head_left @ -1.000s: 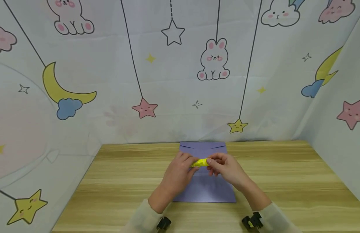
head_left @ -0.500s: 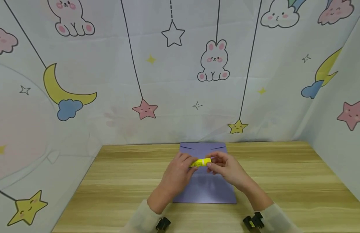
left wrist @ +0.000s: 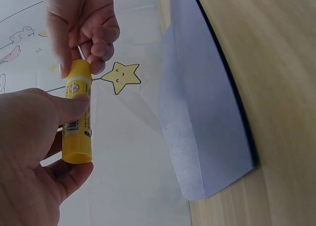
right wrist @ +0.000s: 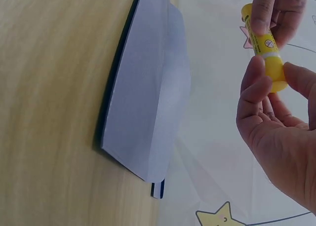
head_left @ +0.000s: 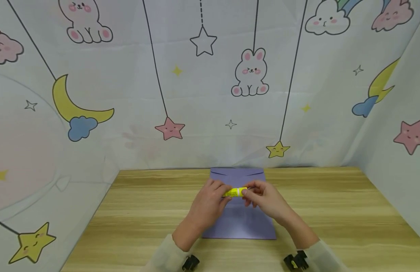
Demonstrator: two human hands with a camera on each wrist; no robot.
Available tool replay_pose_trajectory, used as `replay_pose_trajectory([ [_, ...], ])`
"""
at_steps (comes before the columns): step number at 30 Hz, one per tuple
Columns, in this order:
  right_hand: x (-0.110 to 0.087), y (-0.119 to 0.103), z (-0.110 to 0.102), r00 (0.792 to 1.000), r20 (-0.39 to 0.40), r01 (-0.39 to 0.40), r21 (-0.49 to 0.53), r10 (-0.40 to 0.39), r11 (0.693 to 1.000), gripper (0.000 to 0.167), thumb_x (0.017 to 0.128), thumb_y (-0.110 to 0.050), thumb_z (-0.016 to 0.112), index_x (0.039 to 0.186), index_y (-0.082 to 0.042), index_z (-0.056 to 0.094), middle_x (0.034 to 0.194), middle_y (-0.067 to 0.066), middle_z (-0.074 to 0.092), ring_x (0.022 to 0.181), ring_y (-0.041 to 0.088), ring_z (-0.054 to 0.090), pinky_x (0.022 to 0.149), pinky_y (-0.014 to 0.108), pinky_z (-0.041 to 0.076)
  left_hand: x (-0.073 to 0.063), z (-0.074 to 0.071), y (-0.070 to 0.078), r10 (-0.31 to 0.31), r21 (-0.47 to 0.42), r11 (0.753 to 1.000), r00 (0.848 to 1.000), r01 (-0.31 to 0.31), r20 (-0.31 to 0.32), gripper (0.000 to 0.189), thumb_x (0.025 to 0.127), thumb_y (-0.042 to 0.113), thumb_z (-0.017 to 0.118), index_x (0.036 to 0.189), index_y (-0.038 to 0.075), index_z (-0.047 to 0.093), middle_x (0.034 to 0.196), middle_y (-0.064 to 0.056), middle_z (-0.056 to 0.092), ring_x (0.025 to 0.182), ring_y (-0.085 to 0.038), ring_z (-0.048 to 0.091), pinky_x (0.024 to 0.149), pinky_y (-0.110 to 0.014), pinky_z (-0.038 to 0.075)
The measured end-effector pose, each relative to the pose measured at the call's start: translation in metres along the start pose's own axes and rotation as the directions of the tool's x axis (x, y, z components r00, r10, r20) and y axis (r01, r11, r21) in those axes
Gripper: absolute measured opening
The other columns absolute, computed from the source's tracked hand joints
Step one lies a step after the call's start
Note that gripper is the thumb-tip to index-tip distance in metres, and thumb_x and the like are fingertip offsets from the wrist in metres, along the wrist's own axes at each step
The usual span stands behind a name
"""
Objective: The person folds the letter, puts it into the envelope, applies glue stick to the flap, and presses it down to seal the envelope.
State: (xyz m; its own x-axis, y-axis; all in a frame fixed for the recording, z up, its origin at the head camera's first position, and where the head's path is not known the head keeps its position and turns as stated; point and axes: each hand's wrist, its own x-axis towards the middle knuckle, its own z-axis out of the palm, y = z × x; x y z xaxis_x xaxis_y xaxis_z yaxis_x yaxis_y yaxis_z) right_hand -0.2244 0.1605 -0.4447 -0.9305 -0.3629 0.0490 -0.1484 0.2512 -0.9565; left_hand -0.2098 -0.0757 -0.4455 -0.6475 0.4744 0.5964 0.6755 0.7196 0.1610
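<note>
A yellow glue stick [head_left: 233,192] is held sideways over the purple envelope [head_left: 240,223], which lies on the table. My left hand [head_left: 208,204] grips its barrel, thumb along the printed label. At the other end, the thumb and fingers of my right hand [head_left: 269,200] pinch the yellow cap [right wrist: 275,73]. A white ring [left wrist: 79,79] shows between cap and barrel. In the right wrist view the left fingers hide part of the barrel. The envelope's flap [right wrist: 170,97] stands slightly raised from its body.
The wood-grain table [head_left: 145,211] stretches out on both sides of the envelope. A white cloth with cartoon prints [head_left: 203,94] hangs along the back and sides. A small dark-edged strip [right wrist: 158,189] sticks out past the envelope's end.
The right thumb and fingers have shifted on the cap, uncovering the white ring and more of the cap. The left hand keeps its grip on the barrel. The head view has tilted slightly.
</note>
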Motion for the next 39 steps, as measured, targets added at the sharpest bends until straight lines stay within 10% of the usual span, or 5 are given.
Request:
replay_pose_trajectory([
  [11,-0.0007,0.0034,-0.0018,0.999,0.014,0.041,0.061,-0.042,0.997,0.038,0.100,-0.020,0.078,0.131,-0.005,0.063,0.120,0.017,0.066,0.109,0.045,0.066,0.093,0.049,0.059,-0.0003,-0.0010,-0.0003,-0.024,0.013,1.000,0.999,0.023,0.032,0.027,0.093,0.018,0.085,0.118,0.010,0.077,0.107,0.002,0.070,0.095,-0.018,0.056,0.082,-0.030,0.051],
  [22,-0.0002,0.0012,-0.0017,0.997,0.010,-0.071,0.057,0.070,0.996,0.043,0.107,-0.037,0.067,0.126,0.002,0.065,0.107,0.023,0.073,0.084,0.031,0.070,0.068,0.031,0.056,0.0004,-0.0003,-0.0008,-0.001,-0.003,1.000,1.000,0.001,0.014,0.028,0.091,0.016,0.086,0.116,0.010,0.077,0.105,0.001,0.069,0.094,-0.019,0.056,0.081,-0.032,0.051],
  [39,-0.0009,0.0010,-0.0033,0.999,0.034,0.006,0.062,-0.008,0.998,0.044,0.100,-0.019,0.078,0.137,-0.004,0.058,0.119,0.019,0.066,0.106,0.040,0.067,0.093,0.045,0.059,-0.0004,0.0021,-0.0034,-0.014,0.022,1.000,1.000,0.013,0.022,0.029,0.091,0.016,0.087,0.118,0.010,0.077,0.105,0.002,0.069,0.092,-0.018,0.054,0.080,-0.031,0.051],
])
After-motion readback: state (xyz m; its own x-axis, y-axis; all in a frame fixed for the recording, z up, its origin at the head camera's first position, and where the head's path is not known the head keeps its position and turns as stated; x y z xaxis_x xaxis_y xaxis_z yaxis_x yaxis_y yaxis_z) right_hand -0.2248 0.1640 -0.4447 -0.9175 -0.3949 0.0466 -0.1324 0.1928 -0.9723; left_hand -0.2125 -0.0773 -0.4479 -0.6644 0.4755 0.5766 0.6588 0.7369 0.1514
